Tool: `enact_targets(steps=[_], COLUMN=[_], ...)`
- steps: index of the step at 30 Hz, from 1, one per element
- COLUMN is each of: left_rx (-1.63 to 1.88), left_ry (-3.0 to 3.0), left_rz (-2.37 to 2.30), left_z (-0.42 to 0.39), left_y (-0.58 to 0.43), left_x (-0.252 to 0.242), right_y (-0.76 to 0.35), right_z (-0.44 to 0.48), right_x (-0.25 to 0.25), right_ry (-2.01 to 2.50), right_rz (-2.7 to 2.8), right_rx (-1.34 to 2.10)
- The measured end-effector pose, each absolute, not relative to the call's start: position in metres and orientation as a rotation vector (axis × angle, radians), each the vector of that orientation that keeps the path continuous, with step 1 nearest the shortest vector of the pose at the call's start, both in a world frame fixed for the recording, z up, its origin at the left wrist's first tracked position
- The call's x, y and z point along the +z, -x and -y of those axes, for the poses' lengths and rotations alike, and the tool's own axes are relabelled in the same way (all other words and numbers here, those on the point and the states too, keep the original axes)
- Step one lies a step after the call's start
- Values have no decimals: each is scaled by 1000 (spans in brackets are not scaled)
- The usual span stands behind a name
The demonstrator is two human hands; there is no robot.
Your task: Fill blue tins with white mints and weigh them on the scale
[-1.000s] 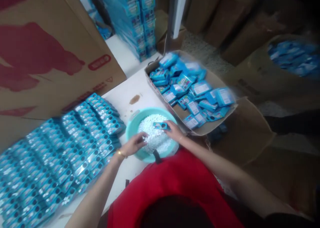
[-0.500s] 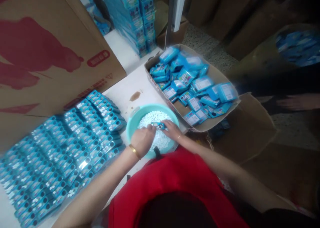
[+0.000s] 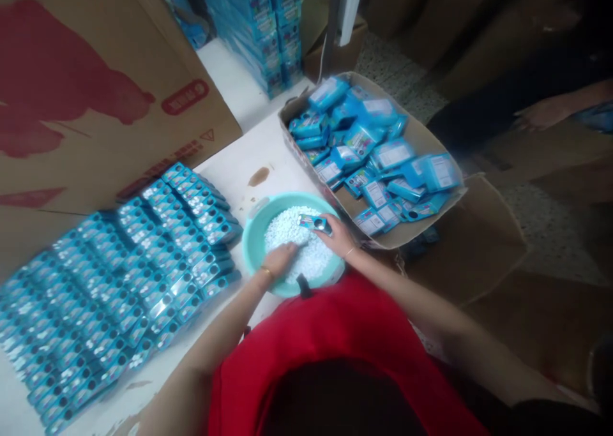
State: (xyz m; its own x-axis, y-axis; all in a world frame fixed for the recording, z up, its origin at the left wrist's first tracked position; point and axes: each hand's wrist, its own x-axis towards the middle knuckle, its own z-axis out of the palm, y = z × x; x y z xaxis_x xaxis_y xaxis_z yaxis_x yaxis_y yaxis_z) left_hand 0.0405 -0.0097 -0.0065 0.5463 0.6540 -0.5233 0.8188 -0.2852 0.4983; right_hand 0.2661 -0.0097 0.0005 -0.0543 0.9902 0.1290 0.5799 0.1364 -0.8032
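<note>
A small blue box (image 3: pixel 310 223) with a round dark hole is held by my right hand (image 3: pixel 338 237), its fingers closed on one end. The box is tilted just above the small white pieces (image 3: pixel 316 257) that fill the bottom of a turquoise basin (image 3: pixel 253 248). My left hand (image 3: pixel 280 260) is low over these pieces, at the basin's near left side, with its fingers drawn together. A pale blurred patch lies at its fingertips, and I cannot make out what it holds.
Rows of similar blue boxes (image 3: pixel 129 283) cover the white table (image 3: pixel 230 168) on the left. Beyond the basin, a cardboard box (image 3: pixel 407 238) holds more blue boxes. A large carton (image 3: pixel 119 59) stands behind, beside stacked wrapped packs (image 3: pixel 263 34). Another person's hand (image 3: pixel 543 113) is at right.
My left hand has come off the blue box and dropped down to the white pieces. The right hand keeps the box and has risen slightly. The other person's hand has moved up.
</note>
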Motion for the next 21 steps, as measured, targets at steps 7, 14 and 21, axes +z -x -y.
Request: enact_targets(steps=[7,14,21], left_rx=[-88,96,167], left_ry=[-1824,-1625,-1732], left_rz=[-897,-853,-977], left_z=[38,18,-17], left_y=[-47,-17,5], left_x=[-26,2,81], right_y=[-266,-268,-260], right_z=[5,6,12], right_x=[2,0,-5], right_ry=[1557,1529,1448], right_rz=[1649,1680,1878], right_rx=[809,836,816])
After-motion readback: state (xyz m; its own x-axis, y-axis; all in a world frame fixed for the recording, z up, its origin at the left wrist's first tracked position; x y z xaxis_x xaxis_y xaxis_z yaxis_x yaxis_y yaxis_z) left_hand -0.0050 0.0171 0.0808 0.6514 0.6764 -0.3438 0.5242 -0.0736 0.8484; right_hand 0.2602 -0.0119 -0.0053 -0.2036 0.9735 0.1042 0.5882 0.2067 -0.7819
